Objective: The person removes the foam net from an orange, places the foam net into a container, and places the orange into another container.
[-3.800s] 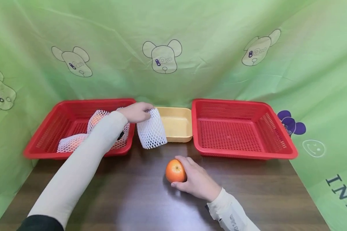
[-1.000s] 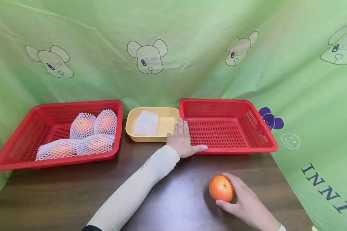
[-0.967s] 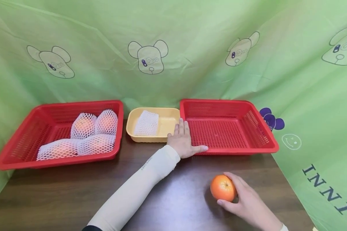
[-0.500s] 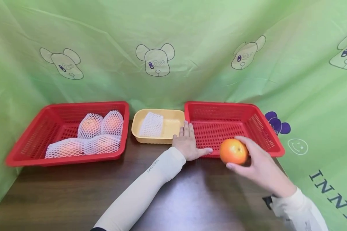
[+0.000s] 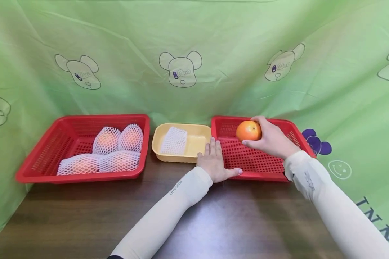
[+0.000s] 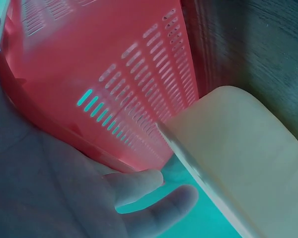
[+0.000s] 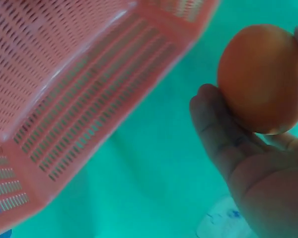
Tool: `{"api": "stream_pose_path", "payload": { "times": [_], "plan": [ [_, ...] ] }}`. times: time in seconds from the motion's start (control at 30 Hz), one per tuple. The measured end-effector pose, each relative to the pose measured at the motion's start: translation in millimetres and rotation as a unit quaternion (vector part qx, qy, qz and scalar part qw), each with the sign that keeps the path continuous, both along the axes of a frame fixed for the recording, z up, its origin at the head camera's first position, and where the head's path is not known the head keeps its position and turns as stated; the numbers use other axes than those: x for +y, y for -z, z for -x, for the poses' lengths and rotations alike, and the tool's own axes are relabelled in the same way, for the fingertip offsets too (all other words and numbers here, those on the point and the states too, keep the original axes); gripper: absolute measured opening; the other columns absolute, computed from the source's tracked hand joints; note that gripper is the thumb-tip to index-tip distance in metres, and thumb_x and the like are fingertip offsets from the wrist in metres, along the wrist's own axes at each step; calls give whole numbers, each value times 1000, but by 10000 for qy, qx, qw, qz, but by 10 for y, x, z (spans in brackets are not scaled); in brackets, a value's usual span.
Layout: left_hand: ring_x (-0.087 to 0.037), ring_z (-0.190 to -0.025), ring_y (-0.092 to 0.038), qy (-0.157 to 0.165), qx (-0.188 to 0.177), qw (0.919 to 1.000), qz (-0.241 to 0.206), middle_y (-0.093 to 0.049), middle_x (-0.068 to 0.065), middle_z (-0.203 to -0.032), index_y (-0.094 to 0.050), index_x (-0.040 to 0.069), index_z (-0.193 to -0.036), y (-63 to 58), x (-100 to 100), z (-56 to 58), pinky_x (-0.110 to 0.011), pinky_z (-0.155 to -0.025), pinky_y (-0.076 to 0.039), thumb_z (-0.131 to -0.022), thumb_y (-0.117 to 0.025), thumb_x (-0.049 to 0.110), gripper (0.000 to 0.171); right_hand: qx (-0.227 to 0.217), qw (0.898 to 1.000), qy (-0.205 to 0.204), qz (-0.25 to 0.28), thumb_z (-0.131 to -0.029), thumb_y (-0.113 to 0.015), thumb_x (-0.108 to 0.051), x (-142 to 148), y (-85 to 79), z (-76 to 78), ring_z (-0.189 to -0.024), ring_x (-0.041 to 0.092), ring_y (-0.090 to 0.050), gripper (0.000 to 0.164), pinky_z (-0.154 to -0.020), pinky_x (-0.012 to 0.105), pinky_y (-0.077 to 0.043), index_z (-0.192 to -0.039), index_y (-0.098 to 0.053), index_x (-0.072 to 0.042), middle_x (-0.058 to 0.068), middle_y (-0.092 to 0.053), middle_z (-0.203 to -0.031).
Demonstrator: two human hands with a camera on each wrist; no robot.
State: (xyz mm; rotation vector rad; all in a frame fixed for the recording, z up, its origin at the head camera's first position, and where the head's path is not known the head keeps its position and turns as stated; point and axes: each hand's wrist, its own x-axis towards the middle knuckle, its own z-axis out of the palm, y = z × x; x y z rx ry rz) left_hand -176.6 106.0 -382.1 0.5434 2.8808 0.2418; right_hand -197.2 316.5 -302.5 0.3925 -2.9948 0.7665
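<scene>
In the head view my right hand (image 5: 273,140) holds a bare orange (image 5: 248,130) by its side, up over the right red basket (image 5: 253,158). The right wrist view has the same orange (image 7: 263,79) between thumb and fingers, with the basket's slotted wall (image 7: 99,94) off to the left. My left hand (image 5: 214,164) rests with fingers spread at the near-left corner of that basket, thumb along its front rim. In the left wrist view, straight fingers (image 6: 159,210) extend beside the basket's outer wall (image 6: 109,74), near the yellow tray (image 6: 228,144).
A crumpled white foam net sleeve (image 5: 175,141) lies in the yellow tray between the baskets. The left red basket (image 5: 81,179) contains several oranges in foam nets (image 5: 120,162). Behind everything hangs a green printed curtain (image 5: 227,93). All containers stand on a dark wooden table (image 5: 94,212).
The foam net my left hand held has been left in the yellow tray, and that hand has moved to the right basket. My right hand has lifted the orange from the table over it.
</scene>
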Motion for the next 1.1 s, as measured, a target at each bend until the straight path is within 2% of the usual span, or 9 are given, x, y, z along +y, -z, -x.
{"api": "stream_pose_path", "payload": {
  "times": [0.23, 0.43, 0.63, 0.83, 1.1],
  "plan": [
    [-29, -153, -8, -53, 46, 10000, -39, 3, -13, -168, -5, 6, -162, 30, -8, 9, -52, -116, -26, -81, -38, 91, 122, -447, 9974, -135, -557, -84, -78, -52, -79, 265, 493, -97, 34, -61, 85, -87, 52, -50, -140, -37, -4, 19, -60, -115],
    [-28, -153, -8, -117, 74, 9999, -12, 3, -12, -168, -5, 7, -162, 42, -8, 17, -51, -116, -25, -80, -39, 91, 122, -711, 9944, -228, -755, -83, -79, -47, -149, 470, 786, -98, 35, -60, 82, -89, 53, -49, -138, -38, -2, 20, -60, -113],
    [-27, -153, -6, -104, 61, 9999, -26, 3, -10, -169, -4, 8, -162, 51, 8, 31, -49, -118, -23, -81, -40, 90, 121, -917, 9917, -376, -820, -82, -81, -42, -215, 679, 922, -101, 36, -60, 81, -92, 53, -48, -136, -40, 2, 21, -60, -113],
    [-25, -154, -3, -90, 111, 9999, 4, 1, -9, -169, -4, 7, -162, 59, 8, 41, -48, -119, -19, -80, -40, 91, 122, -898, 9903, -558, -897, -82, -81, -37, -318, 830, 1010, -100, 37, -58, 78, -93, 52, -47, -134, -42, 6, 22, -60, -110],
    [-24, -154, -4, -76, 171, 9998, 89, 1, -10, -169, -4, 7, -162, 56, -7, 42, -48, -119, -21, -79, -38, 92, 123, -1058, 9882, -419, -1024, -85, -79, -32, -390, 936, 1107, -115, 45, -55, 85, -101, 56, -42, -142, -34, 12, 32, -56, -124]
  ]
}}
